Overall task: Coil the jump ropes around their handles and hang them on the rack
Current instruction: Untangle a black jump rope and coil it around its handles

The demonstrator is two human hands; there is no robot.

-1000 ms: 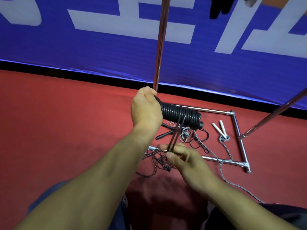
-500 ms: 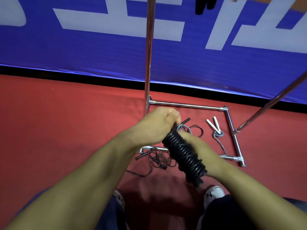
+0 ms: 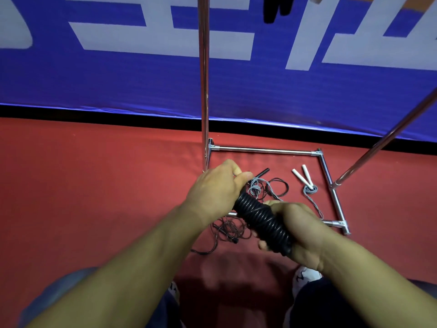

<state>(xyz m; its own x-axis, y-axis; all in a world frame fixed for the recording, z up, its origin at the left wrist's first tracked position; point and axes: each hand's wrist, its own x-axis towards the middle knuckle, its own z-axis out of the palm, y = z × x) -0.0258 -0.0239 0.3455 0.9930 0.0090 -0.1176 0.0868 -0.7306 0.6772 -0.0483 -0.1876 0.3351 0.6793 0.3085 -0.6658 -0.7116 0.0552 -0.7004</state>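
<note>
While banner lettering unreadable: both hands' grip, left hand (image 3: 216, 188) and right hand (image 3: 299, 229), around coiled black rope (image 3: 261, 220).

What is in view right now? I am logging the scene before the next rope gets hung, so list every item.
coiled rope: 1, black, wound tight, held in both hands
loose ropes: at least 2, black and grey, tangled on the floor
white-handled rope: 1, grey cord, floor inside the rack base
rack: 1, chrome, base and two poles, by the wall
banner: 1, blue with white marks, on the wall
floor: red
shoes: 2, white, bottom edge
left hand: grips the coil's far end
right hand: fingers round the near end
</note>
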